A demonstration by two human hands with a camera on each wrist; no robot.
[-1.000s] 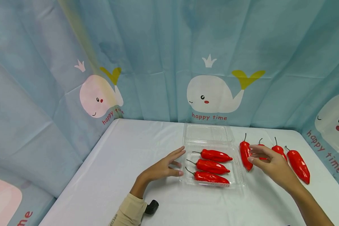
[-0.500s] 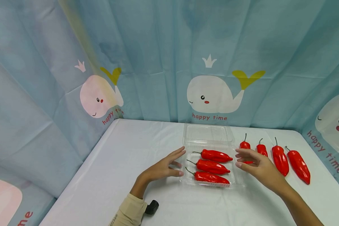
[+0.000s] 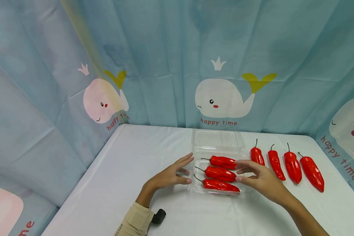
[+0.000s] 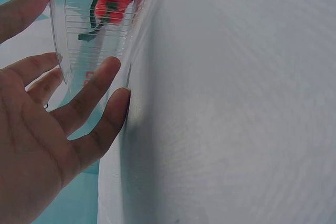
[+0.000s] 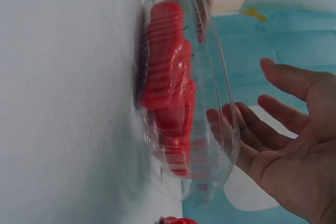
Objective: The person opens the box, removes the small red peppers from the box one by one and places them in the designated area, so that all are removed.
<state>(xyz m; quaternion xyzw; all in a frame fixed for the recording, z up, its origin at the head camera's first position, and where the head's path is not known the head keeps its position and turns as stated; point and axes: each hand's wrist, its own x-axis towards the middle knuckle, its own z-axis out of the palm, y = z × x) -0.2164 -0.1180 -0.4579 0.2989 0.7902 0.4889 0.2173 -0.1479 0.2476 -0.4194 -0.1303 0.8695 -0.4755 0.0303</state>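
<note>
A clear plastic clamshell box point(image 3: 246, 190) lies with its lid folded back, and three red chili peppers point(image 3: 219, 173) rest crosswise in it, stems to the left. Against the box's left side is my left hand point(image 3: 168, 175), fingers spread; in the left wrist view some fingertips point(image 4: 119, 100) appear to touch the plastic. Over the box's right rim hovers my right hand point(image 3: 266, 182), its fingers apart and holding nothing, covering the tips of two peppers. The right wrist view has this hand point(image 5: 294, 150) beside the box wall point(image 5: 226, 77).
Several more red peppers lie upright in a row right of the box, among them one at the far right point(image 3: 312, 173). The open lid point(image 3: 216, 139) reaches toward the table's back edge. A blue whale-print curtain point(image 3: 165, 65) hangs behind the white-covered table point(image 3: 121, 173).
My right hand has moved left, from over the row of loose peppers to the box's right rim, uncovering those peppers. My left hand has stayed in place.
</note>
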